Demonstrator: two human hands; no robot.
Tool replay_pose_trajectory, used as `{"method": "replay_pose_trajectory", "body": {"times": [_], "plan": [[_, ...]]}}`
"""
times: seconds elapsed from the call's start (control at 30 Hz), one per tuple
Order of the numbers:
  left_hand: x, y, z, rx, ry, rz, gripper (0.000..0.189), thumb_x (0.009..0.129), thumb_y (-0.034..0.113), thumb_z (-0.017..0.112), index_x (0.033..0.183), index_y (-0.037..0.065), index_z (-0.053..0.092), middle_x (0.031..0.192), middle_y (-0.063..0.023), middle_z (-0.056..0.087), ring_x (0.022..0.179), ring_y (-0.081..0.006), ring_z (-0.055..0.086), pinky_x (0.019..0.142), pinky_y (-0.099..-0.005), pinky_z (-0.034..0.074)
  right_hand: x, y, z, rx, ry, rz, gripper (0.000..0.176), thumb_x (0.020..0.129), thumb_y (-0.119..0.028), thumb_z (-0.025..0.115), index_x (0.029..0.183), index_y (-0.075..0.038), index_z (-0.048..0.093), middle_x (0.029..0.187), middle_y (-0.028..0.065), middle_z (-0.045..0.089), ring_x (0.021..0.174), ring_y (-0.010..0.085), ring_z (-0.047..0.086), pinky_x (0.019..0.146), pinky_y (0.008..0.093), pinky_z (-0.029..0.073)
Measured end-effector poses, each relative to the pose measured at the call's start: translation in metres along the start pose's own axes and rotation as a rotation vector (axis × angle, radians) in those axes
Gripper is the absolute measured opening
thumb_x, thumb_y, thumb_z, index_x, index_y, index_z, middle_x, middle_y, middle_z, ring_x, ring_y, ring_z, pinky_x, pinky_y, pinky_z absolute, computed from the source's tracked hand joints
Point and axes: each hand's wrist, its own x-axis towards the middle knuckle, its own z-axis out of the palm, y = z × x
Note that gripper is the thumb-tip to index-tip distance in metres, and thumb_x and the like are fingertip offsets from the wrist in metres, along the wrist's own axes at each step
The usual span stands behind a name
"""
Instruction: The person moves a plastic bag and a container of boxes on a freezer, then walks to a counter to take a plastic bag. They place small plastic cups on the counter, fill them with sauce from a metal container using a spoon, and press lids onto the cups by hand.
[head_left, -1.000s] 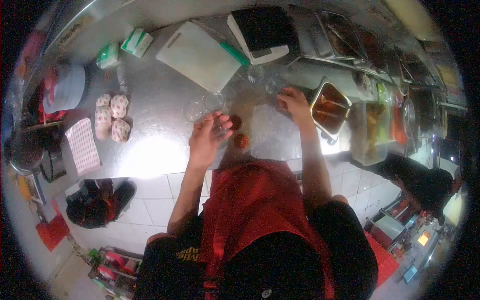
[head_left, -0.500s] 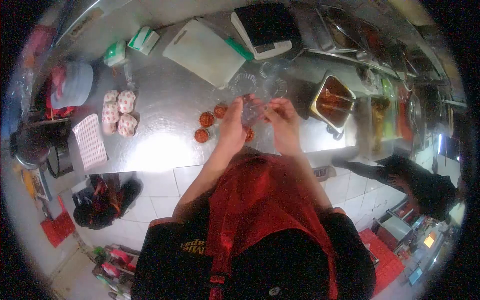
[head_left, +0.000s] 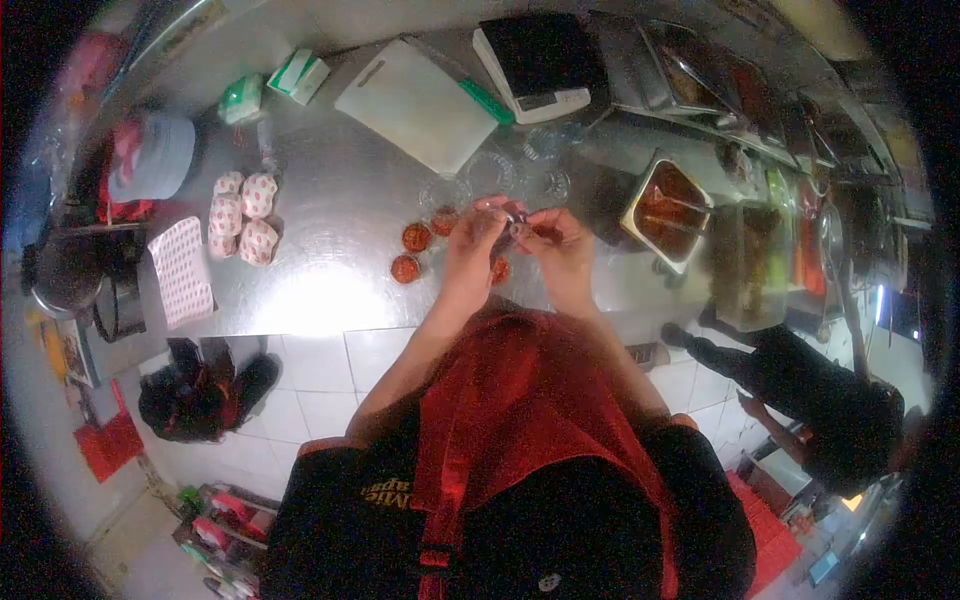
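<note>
Four round red-filled cups (head_left: 416, 237) toward the metal bench's (head_left: 320, 210) front edge; left hand (head_left: 476, 243) and right hand (head_left: 562, 246) angled together beside them, both grips pinching one small see-through plastic piece (head_left: 516, 228).

Cutting board (head_left: 415, 108): white, flat, handle slot at its far left corner. Green strip-shaped item (head_left: 487, 101): along the board's right edge. Black-topped device (head_left: 545, 65), pale at the front: just right of the board. Green-and-white box (head_left: 298, 77): near the board, left. Green-and-white packet (head_left: 241, 98): farther left of the board. Wrapped bundles (head_left: 226, 214), white with reddish print: left of the board, nearer the camera wearer. Printed sheet (head_left: 181, 272): beyond the bundles from the board. Co-worker (head_left: 820, 390), dark clothing: well right of the board.
</note>
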Motion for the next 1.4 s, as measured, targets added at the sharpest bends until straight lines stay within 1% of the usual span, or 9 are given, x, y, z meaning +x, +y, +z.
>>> {"method": "replay_pose_trajectory", "body": {"times": [0.13,0.4,0.83,0.9,1.0,1.13,1.2,1.3,1.4], "plan": [[-0.003,0.01,0.009,0.075,0.002,0.099,0.022,0.102,0.012,0.054,0.12,0.001,0.054,0.121,-0.0123,0.064,0.11,-0.0175,0.06,0.097,-0.032,0.047,-0.001,0.006,0.005,0.039,0.049,0.003,0.013,0.083,0.0,0.074,0.091,-0.001,0.064,0.088,0.004,0.068,0.075,0.0097,0.063,0.067,0.0241,0.051],[-0.011,0.024,0.006,0.41,-0.069,0.317,0.018,0.099,0.006,0.057,0.115,0.0,0.055,0.115,-0.0117,0.066,0.107,-0.0187,0.063,0.097,-0.0334,0.05,0.004,-0.027,0.007,0.214,0.2,-0.037,0.008,0.095,-0.007,0.064,0.1,-0.003,0.06,0.089,0.0069,0.068,0.076,0.013,0.064,0.067,0.0291,0.054],[-0.017,0.026,-0.003,0.345,-0.025,0.242,0.019,0.099,0.005,0.057,0.116,0.0,0.058,0.119,-0.0118,0.067,0.114,-0.0173,0.06,0.104,-0.0329,0.043,0.003,-0.025,0.007,0.155,0.114,-0.186,0.011,0.093,0.0,0.062,0.099,-0.003,0.053,0.086,0.0077,0.068,0.073,0.0132,0.064,0.069,0.0268,0.052],[-0.011,0.027,-0.006,0.556,-0.1,0.424,0.023,0.102,0.012,0.054,0.121,-0.001,0.053,0.122,-0.0145,0.064,0.107,-0.021,0.065,0.091,-0.0351,0.055,0.002,-0.026,0.006,0.128,0.071,-0.144,0.01,0.094,-0.001,0.062,0.1,-0.003,0.055,0.091,0.0096,0.069,0.076,0.0143,0.065,0.068,0.0284,0.053],[-0.013,0.027,-0.007,0.406,-0.055,0.161,0.026,0.104,0.017,0.049,0.125,0.001,0.05,0.123,-0.014,0.063,0.104,-0.0228,0.066,0.088,-0.0372,0.056,0.002,-0.031,0.01,0.114,0.089,0.031,0.01,0.095,-0.002,0.061,0.102,-0.002,0.055,0.092,0.0108,0.069,0.077,0.0152,0.065,0.068,0.0279,0.053],[-0.016,0.029,-0.014,0.229,0.016,0.059,0.028,0.106,0.021,0.046,0.128,0.003,0.047,0.12,-0.0129,0.062,0.098,-0.0232,0.066,0.08,-0.0361,0.057,0.036,-0.017,-0.013,-0.085,-0.05,0.147,0.017,0.092,-0.003,0.063,0.108,0.0,0.057,0.094,0.0092,0.069,0.078,0.014,0.065,0.069,0.0283,0.053],[-0.017,0.028,-0.024,0.216,0.076,0.038,0.033,0.107,0.024,0.043,0.132,0.003,0.043,0.123,-0.0148,0.062,0.095,-0.0208,0.067,0.072,-0.0312,0.057,0.074,-0.001,-0.035,-0.748,-0.094,-0.292,0.025,0.089,-0.002,0.063,0.114,-0.001,0.061,0.098,0.0102,0.071,0.078,0.0159,0.066,0.072,0.0283,0.053],[-0.018,0.031,-0.03,0.223,0.083,0.028,0.035,0.107,0.028,0.044,0.132,0.003,0.043,0.122,-0.0143,0.061,0.093,-0.0204,0.067,0.07,-0.0309,0.057,0.129,-0.005,-0.041,-1.027,0.003,-0.435,0.032,0.084,-0.001,0.065,0.115,-0.007,0.065,0.097,0.0116,0.071,0.082,0.0243,0.068,0.077,0.034,0.055],[-0.016,0.033,-0.033,0.173,0.092,0.003,0.035,0.105,0.028,0.048,0.132,0.006,0.045,0.119,-0.0126,0.063,0.091,-0.02,0.066,0.068,-0.0314,0.054,0.173,-0.007,-0.042,-1.248,0.07,-0.773,0.03,0.082,-0.002,0.067,0.111,-0.01,0.067,0.094,0.0135,0.07,0.089,0.0338,0.067,0.081,0.0425,0.055]]}}
